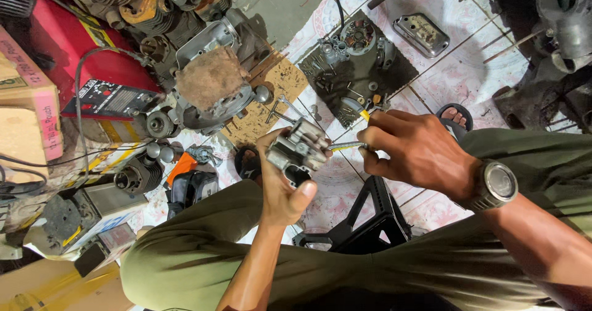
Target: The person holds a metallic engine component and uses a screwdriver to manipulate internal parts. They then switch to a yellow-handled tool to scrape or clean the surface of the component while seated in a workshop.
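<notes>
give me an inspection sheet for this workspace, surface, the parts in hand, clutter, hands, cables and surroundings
Surface: patterned tiled floor, dirty, with a dark mat.
Job's things: small grey metal engine part, held up above the knees; thin tool with its tip at the part.
Clutter: small parts on the mat; metal cover; engine cylinders; greasy engine block.
Hands: left hand grips the part; right hand, with wristwatch, grips the tool.
Cables: black cable along the red box.
Surroundings: black stool, sandalled feet, cardboard boxes.
</notes>
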